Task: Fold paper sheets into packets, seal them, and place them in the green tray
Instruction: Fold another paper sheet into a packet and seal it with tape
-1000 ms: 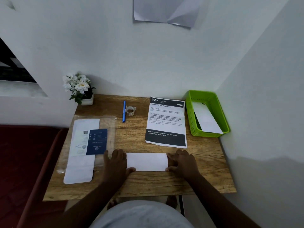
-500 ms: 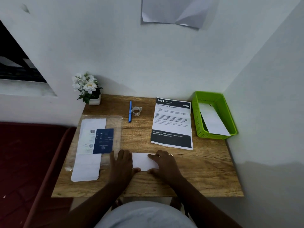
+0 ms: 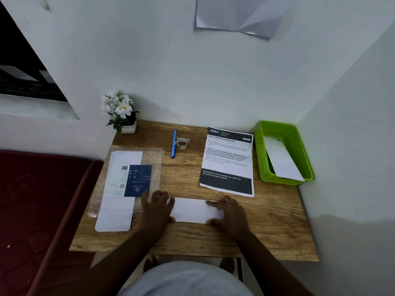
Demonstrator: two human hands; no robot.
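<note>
Right hand (image 3: 229, 214) slid rightward along folded paper (image 3: 191, 210).

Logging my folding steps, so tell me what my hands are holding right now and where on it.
Both hands press the folded white paper strip flat on the wooden table: left hand on its left end, right hand on its right end.

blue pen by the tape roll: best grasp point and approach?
Pinch the blue pen across its barrel near the middle, coming from above with fingers on its left and right sides. It lies flat on the wooden table, pointing away from the person, and the tape roll sits close on its right, so the left side looks freer.
</note>
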